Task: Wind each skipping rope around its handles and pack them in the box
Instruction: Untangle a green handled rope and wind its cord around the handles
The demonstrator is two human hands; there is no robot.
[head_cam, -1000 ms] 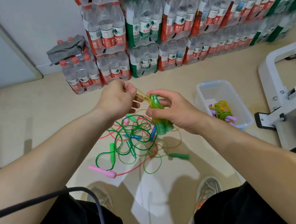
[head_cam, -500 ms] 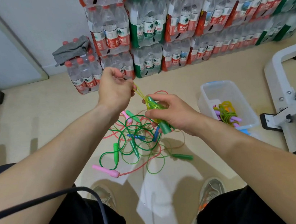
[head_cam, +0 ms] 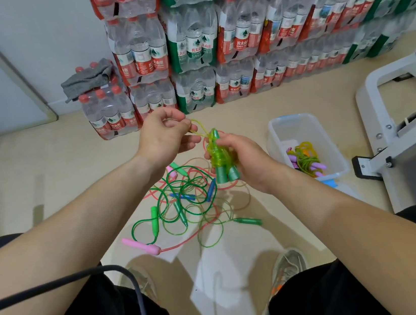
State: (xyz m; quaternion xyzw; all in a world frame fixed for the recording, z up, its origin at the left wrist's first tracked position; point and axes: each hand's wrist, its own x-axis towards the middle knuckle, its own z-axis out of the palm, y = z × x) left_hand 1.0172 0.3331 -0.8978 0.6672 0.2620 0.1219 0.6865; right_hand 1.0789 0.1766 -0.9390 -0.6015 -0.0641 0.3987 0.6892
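My right hand (head_cam: 244, 160) grips two green skipping-rope handles (head_cam: 223, 171) held side by side, with yellow-green cord wound around them. My left hand (head_cam: 164, 136) pinches the last loop of that yellow-green cord (head_cam: 199, 129) just above and left of the handles. Below my hands, a tangle of green and red ropes (head_cam: 189, 202) lies on the floor with green, blue and pink handles, one pink handle (head_cam: 140, 246) nearest me. A clear plastic box (head_cam: 277, 132) to the right holds a wound rope with purple handles (head_cam: 307, 160).
Shrink-wrapped packs of water bottles (head_cam: 195, 48) are stacked along the far wall, a grey cloth (head_cam: 87, 76) on one pack. A white metal frame (head_cam: 387, 118) stands at the right. My shoes (head_cam: 287, 266) and a black cable (head_cam: 59, 285) are near me.
Both hands have shifted slightly while winding. The free loop in my left hand has become shorter and more cord sits around the handles.
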